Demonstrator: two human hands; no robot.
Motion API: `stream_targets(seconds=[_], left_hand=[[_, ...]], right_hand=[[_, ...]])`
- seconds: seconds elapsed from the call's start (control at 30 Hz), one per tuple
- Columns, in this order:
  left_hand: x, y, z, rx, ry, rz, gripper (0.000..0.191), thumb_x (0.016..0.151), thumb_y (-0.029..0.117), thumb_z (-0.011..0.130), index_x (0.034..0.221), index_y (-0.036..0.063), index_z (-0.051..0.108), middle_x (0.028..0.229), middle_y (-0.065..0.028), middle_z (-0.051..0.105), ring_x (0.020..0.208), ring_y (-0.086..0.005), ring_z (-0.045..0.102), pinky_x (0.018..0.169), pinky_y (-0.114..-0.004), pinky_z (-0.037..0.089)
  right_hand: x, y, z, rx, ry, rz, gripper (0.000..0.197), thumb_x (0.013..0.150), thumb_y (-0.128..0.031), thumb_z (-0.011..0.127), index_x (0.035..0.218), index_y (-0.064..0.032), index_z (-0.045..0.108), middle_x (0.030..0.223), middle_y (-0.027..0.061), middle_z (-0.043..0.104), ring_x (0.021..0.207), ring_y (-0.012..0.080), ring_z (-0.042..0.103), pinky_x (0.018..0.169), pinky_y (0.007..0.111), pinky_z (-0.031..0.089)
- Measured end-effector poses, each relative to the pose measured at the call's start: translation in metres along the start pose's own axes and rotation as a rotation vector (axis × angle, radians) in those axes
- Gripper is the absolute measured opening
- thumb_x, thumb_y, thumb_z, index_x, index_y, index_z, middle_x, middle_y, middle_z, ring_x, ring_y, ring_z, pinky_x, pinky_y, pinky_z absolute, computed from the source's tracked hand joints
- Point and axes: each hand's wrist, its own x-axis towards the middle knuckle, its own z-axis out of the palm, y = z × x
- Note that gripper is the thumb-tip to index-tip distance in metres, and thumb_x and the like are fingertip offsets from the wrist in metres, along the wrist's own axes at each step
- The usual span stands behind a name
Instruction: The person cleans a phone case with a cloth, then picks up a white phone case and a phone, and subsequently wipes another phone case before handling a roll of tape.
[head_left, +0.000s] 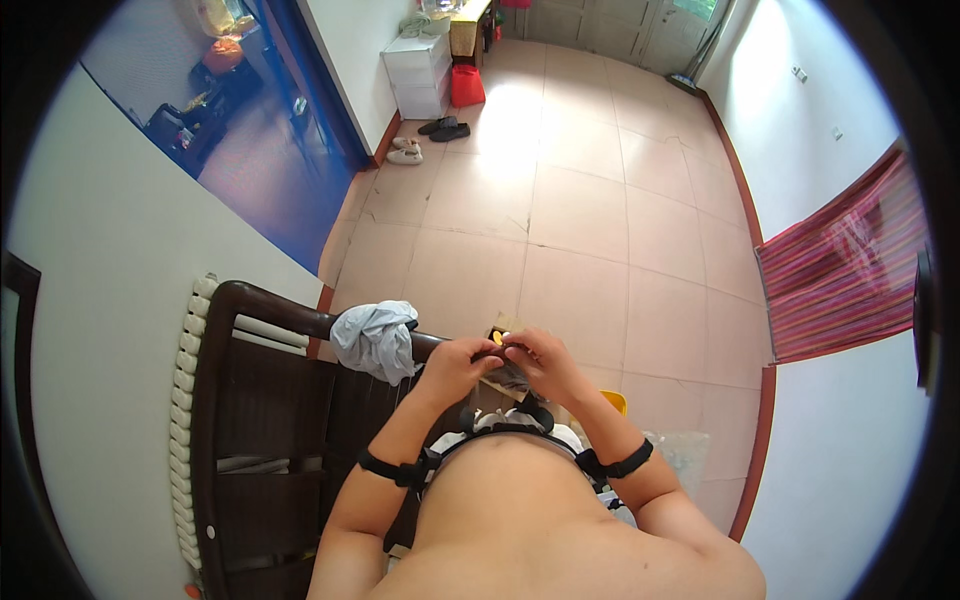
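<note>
My left hand and my right hand meet in front of me, thumbs and fingertips drawn close together. Whatever is between the fingertips is too small to make out. A small yellow and white item shows just beyond the fingers; I cannot tell whether either hand touches it. Below the hands lies a piece of brown cardboard, partly hidden, with something dark on it. The dark wooden armrest of a bench runs up to my left hand. A crumpled pale grey cloth hangs over that armrest.
The dark wooden bench stands at my left, before a white radiator. Part of a yellow container shows by my right forearm, with clear plastic sheeting near it. Shoes, a red bag and white drawers stand farther off.
</note>
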Motion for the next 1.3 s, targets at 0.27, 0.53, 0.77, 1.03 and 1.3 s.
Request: stream_targets(seconds=[0.27,0.53,0.77,1.03,1.3], left_hand=[[0.002,0.016,0.004,0.009,-0.112,0.057,0.027,0.088,0.010,0.072,0.112,-0.0006,0.067,0.103,-0.0189,0.070,0.095,-0.0312,0.068,0.084,-0.036,0.052],[-0.009,0.039,0.007,-0.031,-0.136,-0.110,0.018,0.092,0.010,0.067,0.106,-0.0009,0.065,0.096,-0.0194,0.071,0.089,-0.0330,0.069,0.079,-0.037,0.052],[-0.006,0.045,0.003,-0.081,-0.159,-0.048,0.024,0.091,0.017,0.070,0.108,0.0008,0.066,0.097,-0.0204,0.070,0.092,-0.0358,0.068,0.081,-0.038,0.052],[-0.016,0.044,0.002,-0.035,-0.130,-0.077,0.026,0.093,0.018,0.070,0.111,0.0007,0.065,0.091,-0.0174,0.071,0.083,-0.0281,0.068,0.079,-0.035,0.052],[-0.029,0.028,0.004,-0.122,0.009,-0.031,0.032,0.092,0.017,0.072,0.118,0.0006,0.066,0.095,-0.0154,0.072,0.085,-0.0229,0.069,0.078,-0.031,0.053]], right_hand=[[-0.008,0.014,-0.026,0.087,0.012,0.098,0.018,0.097,-0.014,0.065,0.111,-0.0042,0.068,0.093,0.0133,0.070,0.081,0.0216,0.064,0.074,0.034,0.052],[-0.020,-0.001,-0.039,0.144,-0.191,0.142,0.025,0.093,-0.012,0.070,0.116,-0.0017,0.067,0.095,0.0101,0.068,0.088,0.0182,0.063,0.080,0.032,0.051],[-0.023,0.000,-0.057,0.210,-0.159,0.195,0.022,0.092,-0.006,0.069,0.114,-0.0045,0.069,0.095,0.0099,0.067,0.088,0.0184,0.063,0.078,0.031,0.051],[-0.029,0.010,-0.043,0.579,-0.145,0.245,0.030,0.095,0.005,0.057,0.119,-0.0063,0.070,0.110,0.0033,0.070,0.099,0.0112,0.062,0.087,0.027,0.050],[-0.021,-0.001,-0.050,0.538,-0.239,0.245,0.035,0.088,0.013,0.052,0.115,-0.0015,0.070,0.112,0.0069,0.069,0.110,0.0168,0.062,0.099,0.030,0.047]])
